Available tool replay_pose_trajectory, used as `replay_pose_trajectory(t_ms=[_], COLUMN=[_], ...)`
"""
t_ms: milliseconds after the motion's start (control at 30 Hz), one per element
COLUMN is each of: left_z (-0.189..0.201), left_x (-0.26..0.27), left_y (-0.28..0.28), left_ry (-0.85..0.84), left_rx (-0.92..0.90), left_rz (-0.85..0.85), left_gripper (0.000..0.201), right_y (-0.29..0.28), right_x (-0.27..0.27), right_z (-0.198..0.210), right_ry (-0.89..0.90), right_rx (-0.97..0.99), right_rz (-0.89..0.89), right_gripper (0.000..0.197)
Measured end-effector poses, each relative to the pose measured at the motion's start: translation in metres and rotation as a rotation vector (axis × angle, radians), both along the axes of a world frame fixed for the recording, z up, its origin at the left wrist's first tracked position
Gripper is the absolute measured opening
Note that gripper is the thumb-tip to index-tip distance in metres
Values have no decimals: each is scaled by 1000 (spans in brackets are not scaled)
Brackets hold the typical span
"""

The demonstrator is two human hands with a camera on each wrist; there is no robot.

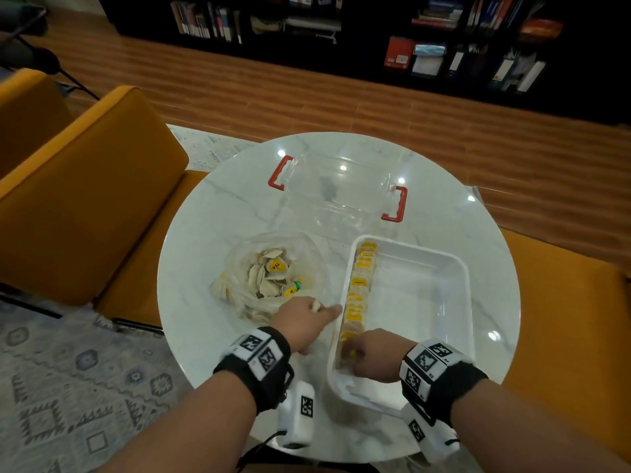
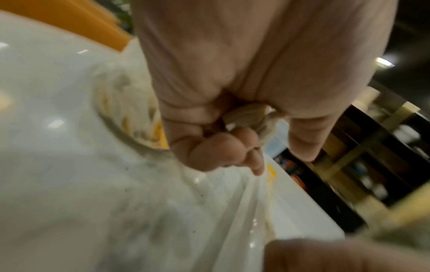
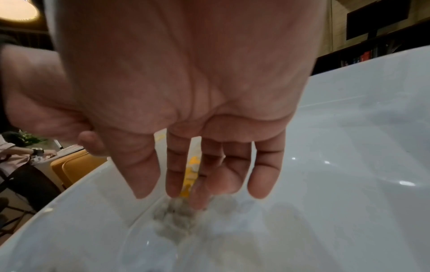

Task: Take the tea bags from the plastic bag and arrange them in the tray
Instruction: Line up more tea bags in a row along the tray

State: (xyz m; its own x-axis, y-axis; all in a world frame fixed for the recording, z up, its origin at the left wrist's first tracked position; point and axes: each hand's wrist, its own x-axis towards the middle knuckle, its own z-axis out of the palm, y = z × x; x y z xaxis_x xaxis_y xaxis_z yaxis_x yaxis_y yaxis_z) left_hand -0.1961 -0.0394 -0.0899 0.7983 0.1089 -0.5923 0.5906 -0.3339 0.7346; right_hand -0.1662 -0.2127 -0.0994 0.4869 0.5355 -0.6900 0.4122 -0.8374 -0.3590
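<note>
A crumpled clear plastic bag [image 1: 269, 278] [image 2: 130, 114] of loose tea bags lies left of the white tray [image 1: 468, 281] [image 2: 302, 211] [image 3: 349, 128]. A row of tea bags with yellow tags [image 1: 358, 295] stands along the tray's left wall. My left hand [image 1: 307, 319] [image 2: 221, 147] hovers between bag and tray, fingers curled round a tea bag [image 1: 316, 306] [image 2: 246, 116], index finger reaching to the tray's rim. My right hand [image 1: 365, 353] [image 3: 200, 184] is in the tray's near left corner, its straight fingers pointing down and touching the nearest tea bag [image 3: 193, 173] of the row.
A clear plastic lid with red handles [image 1: 338, 192] lies at the far side of the round white marble table [image 1: 211, 213]. Orange seats [image 1: 85, 199] surround the table. Dark bookshelves [image 1: 444, 46] stand across the wooden floor.
</note>
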Motion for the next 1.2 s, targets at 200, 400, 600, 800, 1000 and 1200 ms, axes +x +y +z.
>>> replay_pose_trajectory(t_ms=[200, 400, 600, 800, 1000, 1200], left_z=[24, 44, 63, 67, 59, 57], left_x=[-4, 3, 6, 9, 9, 15], left_y=[34, 51, 57, 56, 63, 63], left_ry=[84, 10, -25, -10, -54, -176], left_rx=[-990, -1078, -1115, -1053, -871, -731], left_rz=[514, 559, 489, 442, 536, 619], left_gripper=[72, 85, 82, 54, 40, 23], right_y=[9, 37, 69, 83, 73, 69], right_x=[21, 29, 38, 42, 52, 61], right_z=[42, 77, 91, 93, 109, 117], right_ry=[-169, -373, -476, -446, -350, -357], right_rx=[302, 709, 757, 753, 674, 675], right_rz=[-172, -321, -243, -275, -327, -383], right_gripper=[17, 7, 28, 7, 9, 11])
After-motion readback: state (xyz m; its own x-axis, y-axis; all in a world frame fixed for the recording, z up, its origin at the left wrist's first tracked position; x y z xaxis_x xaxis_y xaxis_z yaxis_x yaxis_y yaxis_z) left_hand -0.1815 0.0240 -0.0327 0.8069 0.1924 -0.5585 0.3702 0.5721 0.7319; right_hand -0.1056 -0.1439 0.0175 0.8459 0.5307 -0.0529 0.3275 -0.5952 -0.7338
